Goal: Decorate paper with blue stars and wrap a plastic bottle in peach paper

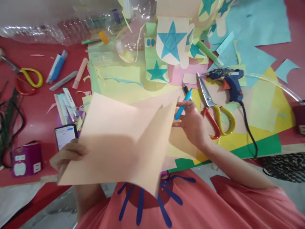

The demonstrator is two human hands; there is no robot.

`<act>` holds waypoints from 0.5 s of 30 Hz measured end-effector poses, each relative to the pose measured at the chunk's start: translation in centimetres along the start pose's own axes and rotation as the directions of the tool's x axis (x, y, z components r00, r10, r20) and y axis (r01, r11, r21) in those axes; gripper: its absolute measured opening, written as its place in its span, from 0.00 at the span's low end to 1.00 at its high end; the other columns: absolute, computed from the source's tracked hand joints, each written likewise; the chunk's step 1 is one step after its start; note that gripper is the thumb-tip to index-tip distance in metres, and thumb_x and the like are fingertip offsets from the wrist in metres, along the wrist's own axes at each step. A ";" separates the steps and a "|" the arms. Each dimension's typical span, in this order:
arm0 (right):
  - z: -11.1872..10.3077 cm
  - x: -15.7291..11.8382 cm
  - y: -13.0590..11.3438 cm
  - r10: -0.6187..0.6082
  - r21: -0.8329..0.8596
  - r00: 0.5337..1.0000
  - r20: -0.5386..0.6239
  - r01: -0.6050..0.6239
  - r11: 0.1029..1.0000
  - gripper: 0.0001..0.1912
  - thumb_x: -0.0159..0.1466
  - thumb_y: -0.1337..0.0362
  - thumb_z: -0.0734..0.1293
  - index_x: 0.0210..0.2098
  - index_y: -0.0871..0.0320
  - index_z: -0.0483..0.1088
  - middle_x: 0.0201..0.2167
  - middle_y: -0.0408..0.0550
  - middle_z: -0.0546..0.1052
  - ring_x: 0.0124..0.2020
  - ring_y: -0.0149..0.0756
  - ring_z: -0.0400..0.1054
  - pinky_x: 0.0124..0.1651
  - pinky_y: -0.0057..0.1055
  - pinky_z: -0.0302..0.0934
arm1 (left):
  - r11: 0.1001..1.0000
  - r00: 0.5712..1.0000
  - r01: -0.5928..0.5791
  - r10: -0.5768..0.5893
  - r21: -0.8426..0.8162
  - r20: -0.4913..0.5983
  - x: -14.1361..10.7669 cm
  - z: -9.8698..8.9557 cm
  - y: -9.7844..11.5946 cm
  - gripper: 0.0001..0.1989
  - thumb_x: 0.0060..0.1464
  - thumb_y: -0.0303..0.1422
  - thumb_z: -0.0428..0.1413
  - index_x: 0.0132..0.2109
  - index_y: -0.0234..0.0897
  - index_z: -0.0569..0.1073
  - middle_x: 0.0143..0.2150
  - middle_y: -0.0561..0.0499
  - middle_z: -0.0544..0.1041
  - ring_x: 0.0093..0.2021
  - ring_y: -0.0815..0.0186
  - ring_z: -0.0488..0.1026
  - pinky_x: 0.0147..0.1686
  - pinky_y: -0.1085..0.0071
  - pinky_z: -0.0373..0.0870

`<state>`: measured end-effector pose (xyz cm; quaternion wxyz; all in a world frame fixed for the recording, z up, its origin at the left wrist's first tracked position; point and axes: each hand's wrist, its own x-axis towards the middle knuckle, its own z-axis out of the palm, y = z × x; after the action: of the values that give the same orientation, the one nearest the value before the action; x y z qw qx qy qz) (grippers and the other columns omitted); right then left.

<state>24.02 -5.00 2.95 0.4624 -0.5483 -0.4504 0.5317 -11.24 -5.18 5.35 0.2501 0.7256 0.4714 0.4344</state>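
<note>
- The scene is viewed by one camera, worn on the head.
- It is aimed forward and steeply down at the table [35, 111].
- The shirt [197, 203] is caught close, along the bottom edge; the bottles [73, 30] are seen farther off, at the top.
- The left hand [69, 154] and right hand [194, 124] are framed between.

Peach paper [114, 136], bent, raised, blue pen [181, 110], slanted

- Left hand [68, 155]: fingers curled, by the near edge of the table [39, 116].
- Right hand [194, 125]: fingers bent, pointing left.
- Right forearm [233, 166]: slanting across that edge.
</note>
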 end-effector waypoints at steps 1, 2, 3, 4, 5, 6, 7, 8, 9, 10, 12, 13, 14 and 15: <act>-0.5 0.0 0.0 -0.018 -0.025 0.998 -0.053 0.017 1.000 0.13 0.69 0.49 0.51 0.45 0.48 0.57 0.46 0.47 0.69 0.37 0.35 0.75 0.32 0.33 0.71 | 0.995 0.995 -0.083 0.079 -0.061 -0.064 0.2 0.8 -0.1 0.21 0.62 0.42 0.45 0.23 0.38 0.61 0.23 0.55 0.69 0.21 0.72 0.64 0.24 0.69 0.64; -1.1 0.0 0.0 -0.029 -0.026 0.994 -0.104 0.027 0.999 0.12 0.69 0.49 0.53 0.44 0.48 0.57 0.44 0.46 0.70 0.36 0.34 0.74 0.32 0.33 0.71 | 0.969 0.965 -0.211 0.185 -0.132 -0.186 0.3 1.6 0.0 0.18 0.59 0.38 0.48 0.23 0.37 0.63 0.22 0.55 0.70 0.20 0.72 0.65 0.21 0.70 0.61; -1.5 0.0 -0.1 -0.027 -0.005 0.990 -0.138 0.027 1.000 0.11 0.67 0.51 0.59 0.44 0.48 0.58 0.43 0.46 0.70 0.36 0.35 0.74 0.34 0.33 0.71 | 0.976 0.986 -0.167 0.164 -0.139 -0.034 0.5 2.1 0.1 0.15 0.59 0.37 0.50 0.25 0.38 0.68 0.25 0.54 0.73 0.23 0.70 0.70 0.21 0.70 0.63; -2.0 -0.1 -0.3 -0.022 0.015 0.987 -0.158 0.025 1.000 0.13 0.64 0.54 0.64 0.44 0.47 0.59 0.42 0.45 0.70 0.36 0.35 0.73 0.36 0.33 0.71 | 0.977 0.983 -0.177 0.181 -0.123 0.021 0.6 2.6 0.2 0.13 0.59 0.36 0.52 0.27 0.39 0.70 0.27 0.53 0.76 0.25 0.69 0.72 0.22 0.70 0.65; -2.4 -0.2 -0.4 -0.013 0.024 0.986 -0.166 0.018 1.000 0.15 0.61 0.57 0.68 0.44 0.48 0.60 0.41 0.45 0.70 0.36 0.35 0.72 0.37 0.33 0.70 | 0.978 0.978 -0.180 0.189 -0.101 0.091 0.7 2.9 0.3 0.11 0.60 0.35 0.52 0.29 0.39 0.71 0.30 0.51 0.78 0.28 0.67 0.74 0.23 0.70 0.68; -2.8 -0.3 -0.6 -0.005 0.023 0.985 -0.171 0.009 1.000 0.17 0.59 0.60 0.70 0.44 0.48 0.61 0.41 0.45 0.71 0.34 0.34 0.71 0.36 0.32 0.69 | 0.981 0.971 -0.178 0.188 -0.076 0.148 0.7 3.2 0.4 0.10 0.60 0.35 0.52 0.31 0.39 0.72 0.32 0.50 0.80 0.30 0.66 0.76 0.24 0.70 0.70; -3.2 -0.3 -0.7 0.001 0.012 0.984 -0.179 0.001 1.000 0.15 0.59 0.60 0.69 0.43 0.48 0.62 0.40 0.45 0.70 0.32 0.33 0.69 0.33 0.31 0.67 | 0.981 0.968 -0.183 0.190 -0.058 0.162 0.7 3.4 0.4 0.09 0.60 0.34 0.52 0.33 0.40 0.73 0.35 0.49 0.81 0.32 0.65 0.77 0.26 0.69 0.72; -3.7 -0.3 -0.8 0.002 0.003 0.980 -0.199 -0.001 1.000 0.12 0.61 0.58 0.67 0.43 0.49 0.63 0.39 0.46 0.70 0.30 0.33 0.67 0.30 0.31 0.65 | 0.984 0.969 -0.175 0.180 -0.041 0.168 0.6 3.6 0.4 0.08 0.60 0.33 0.52 0.34 0.40 0.74 0.37 0.49 0.81 0.34 0.65 0.78 0.28 0.69 0.74; -4.1 -0.3 -0.9 -0.006 -0.003 0.976 -0.219 0.005 1.000 0.10 0.62 0.56 0.64 0.42 0.49 0.64 0.38 0.46 0.69 0.29 0.33 0.66 0.28 0.31 0.63 | 0.988 0.973 -0.154 0.155 -0.021 0.171 0.6 3.8 0.5 0.07 0.59 0.32 0.52 0.36 0.40 0.74 0.39 0.49 0.82 0.36 0.65 0.79 0.31 0.69 0.76; -4.5 -0.1 -0.9 -0.029 -0.011 0.970 -0.243 0.027 1.000 0.11 0.63 0.54 0.63 0.42 0.49 0.64 0.37 0.47 0.69 0.31 0.35 0.67 0.28 0.32 0.63 | 0.992 0.977 -0.129 0.127 -0.001 0.174 0.5 3.9 0.5 0.07 0.59 0.30 0.52 0.36 0.41 0.75 0.40 0.49 0.82 0.37 0.64 0.80 0.33 0.68 0.77; -5.1 0.2 -1.1 -0.127 -0.090 0.947 -0.295 0.104 0.990 0.14 0.60 0.54 0.67 0.43 0.49 0.63 0.40 0.48 0.68 0.36 0.38 0.68 0.33 0.35 0.65 | 0.996 0.974 -0.069 0.053 0.063 0.221 0.6 4.1 0.7 0.08 0.57 0.28 0.52 0.37 0.41 0.75 0.43 0.49 0.83 0.41 0.63 0.81 0.38 0.67 0.79; -5.3 0.5 -1.3 -0.202 -0.167 0.926 -0.320 0.155 0.974 0.16 0.57 0.55 0.69 0.43 0.49 0.63 0.42 0.49 0.68 0.38 0.39 0.68 0.37 0.37 0.66 | 0.994 0.966 -0.040 0.012 0.103 0.260 0.8 4.2 0.8 0.08 0.57 0.27 0.52 0.37 0.41 0.76 0.44 0.48 0.83 0.42 0.62 0.81 0.39 0.67 0.79; -5.4 0.6 -1.4 -0.290 -0.253 0.895 -0.339 0.210 0.944 0.18 0.56 0.58 0.71 0.43 0.49 0.63 0.44 0.50 0.68 0.40 0.39 0.69 0.40 0.39 0.67 | 0.990 0.953 -0.018 -0.026 0.142 0.301 1.0 4.2 0.8 0.08 0.57 0.27 0.52 0.37 0.41 0.76 0.45 0.48 0.83 0.44 0.61 0.81 0.40 0.66 0.79; -5.4 0.8 -1.5 -0.378 -0.339 0.859 -0.345 0.261 0.904 0.19 0.56 0.60 0.72 0.43 0.49 0.63 0.45 0.51 0.67 0.42 0.40 0.69 0.43 0.41 0.67 | 0.985 0.941 -0.005 -0.054 0.174 0.333 1.2 4.3 0.9 0.09 0.58 0.28 0.51 0.37 0.41 0.76 0.47 0.48 0.83 0.46 0.61 0.81 0.41 0.66 0.79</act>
<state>29.45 -4.15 4.29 0.5450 -0.6222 -0.5018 0.2531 -6.92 -4.27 4.37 0.2687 0.8020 0.4666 0.2588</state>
